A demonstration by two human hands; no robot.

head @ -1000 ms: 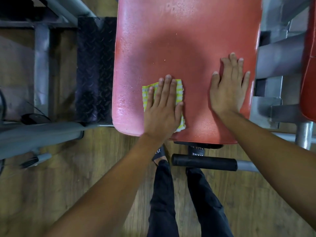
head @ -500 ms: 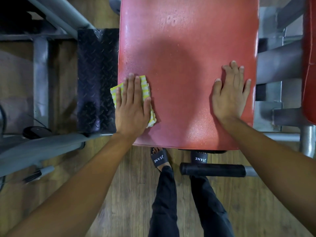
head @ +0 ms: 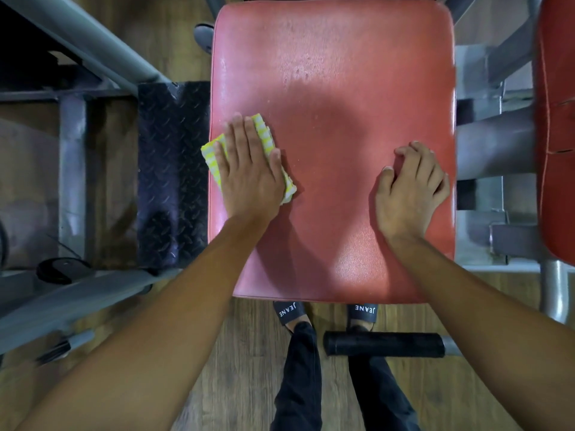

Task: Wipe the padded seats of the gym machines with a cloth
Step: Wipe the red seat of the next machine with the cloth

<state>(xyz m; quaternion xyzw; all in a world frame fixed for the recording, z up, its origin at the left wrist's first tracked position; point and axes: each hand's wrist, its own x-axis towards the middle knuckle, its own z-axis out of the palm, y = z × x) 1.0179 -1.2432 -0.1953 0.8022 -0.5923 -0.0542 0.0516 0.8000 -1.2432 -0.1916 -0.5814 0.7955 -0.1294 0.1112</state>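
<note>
A red padded seat point(head: 333, 73) fills the middle of the view, wet and shiny along its left and upper part. My left hand point(head: 249, 172) lies flat on a folded yellow-and-white checked cloth point(head: 264, 132), pressing it on the seat's left edge. My right hand point(head: 410, 188) rests on the seat's right side with its fingers curled under, holding nothing.
A black tread-plate step point(head: 172, 175) sits left of the seat among grey machine frame tubes point(head: 84, 38). A second red pad point(head: 557, 119) is at the right edge. A black foam roller point(head: 384, 344) lies by my feet on the wooden floor.
My left hand slid the cloth from the seat's middle to its left edge, then slightly further up. My right hand's fingers went from spread flat to curled.
</note>
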